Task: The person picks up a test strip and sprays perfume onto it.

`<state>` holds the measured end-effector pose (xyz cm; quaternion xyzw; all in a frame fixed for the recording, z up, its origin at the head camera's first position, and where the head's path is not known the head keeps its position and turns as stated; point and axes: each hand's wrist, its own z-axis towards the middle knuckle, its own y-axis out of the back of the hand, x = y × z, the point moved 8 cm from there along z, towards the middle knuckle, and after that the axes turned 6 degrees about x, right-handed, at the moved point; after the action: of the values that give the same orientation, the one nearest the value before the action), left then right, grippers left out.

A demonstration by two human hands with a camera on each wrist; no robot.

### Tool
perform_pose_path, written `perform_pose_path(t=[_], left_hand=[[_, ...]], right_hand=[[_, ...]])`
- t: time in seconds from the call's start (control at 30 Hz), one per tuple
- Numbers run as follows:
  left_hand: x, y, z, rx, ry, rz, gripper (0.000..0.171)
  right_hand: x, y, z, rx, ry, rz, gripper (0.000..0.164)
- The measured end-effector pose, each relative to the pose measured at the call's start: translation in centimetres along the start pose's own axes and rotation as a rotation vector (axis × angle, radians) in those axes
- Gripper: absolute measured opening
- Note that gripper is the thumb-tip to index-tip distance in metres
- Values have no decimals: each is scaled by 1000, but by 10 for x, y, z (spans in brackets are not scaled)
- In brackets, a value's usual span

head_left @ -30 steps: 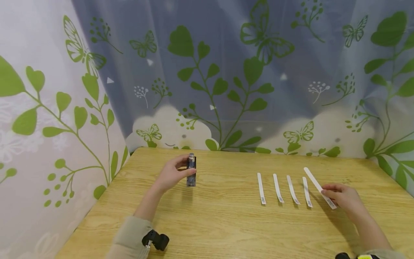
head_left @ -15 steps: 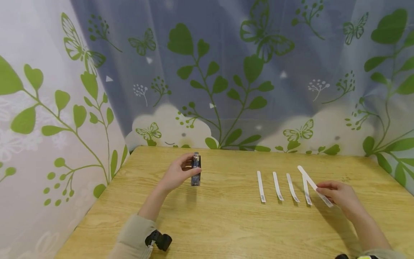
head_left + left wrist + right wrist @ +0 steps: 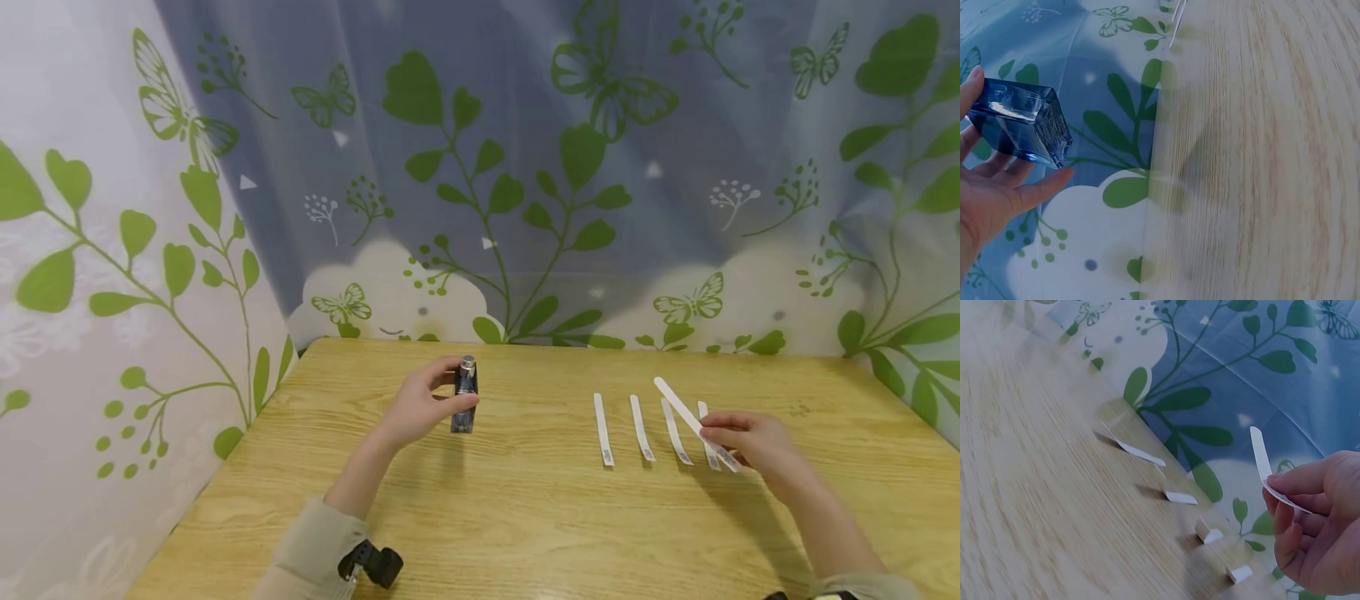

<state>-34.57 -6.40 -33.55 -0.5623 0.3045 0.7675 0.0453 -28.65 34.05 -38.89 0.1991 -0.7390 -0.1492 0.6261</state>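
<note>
My left hand [image 3: 423, 407] holds a blue glass perfume bottle [image 3: 464, 421] upright above the table's left half, thumb in front and fingers behind. Its silver spray head points up. Seen from the left wrist, the thick clear base of the bottle [image 3: 1019, 122] juts past the fingertips. Over on the right, my right hand [image 3: 761, 450] pinches a white paper scent strip [image 3: 681, 406] between thumb and fingers, slanting up to the left. In the right wrist view that strip [image 3: 1260, 450] is bent. It crosses over the rightmost lying strip [image 3: 702, 410] in the head view, covering part of it.
Several more white strips [image 3: 603, 429] lie in a row on the wooden table [image 3: 525, 517], small print at their near ends. Some curl up from the surface. A leaf-and-butterfly patterned curtain [image 3: 510, 150] stands along the table's back and left edges.
My left hand has moved slightly right with the perfume bottle. The right hand has carried its strip left, from beside the row to over the rightmost lying strips.
</note>
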Motion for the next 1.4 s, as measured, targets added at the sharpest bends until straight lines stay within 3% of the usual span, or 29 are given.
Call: perform_pose_path(t=[0.43, 0.9, 1.4], left_hand=[[-8, -19, 1, 69, -50, -10, 60], [-13, -45, 5, 155, -96, 14, 54], [-13, -54, 7, 168, -106, 21, 54]], right_hand=[[32, -29, 2, 52, 126, 20, 39], [39, -54, 8, 98, 125, 58, 37], [50, -72, 16, 132, 172, 118, 32]])
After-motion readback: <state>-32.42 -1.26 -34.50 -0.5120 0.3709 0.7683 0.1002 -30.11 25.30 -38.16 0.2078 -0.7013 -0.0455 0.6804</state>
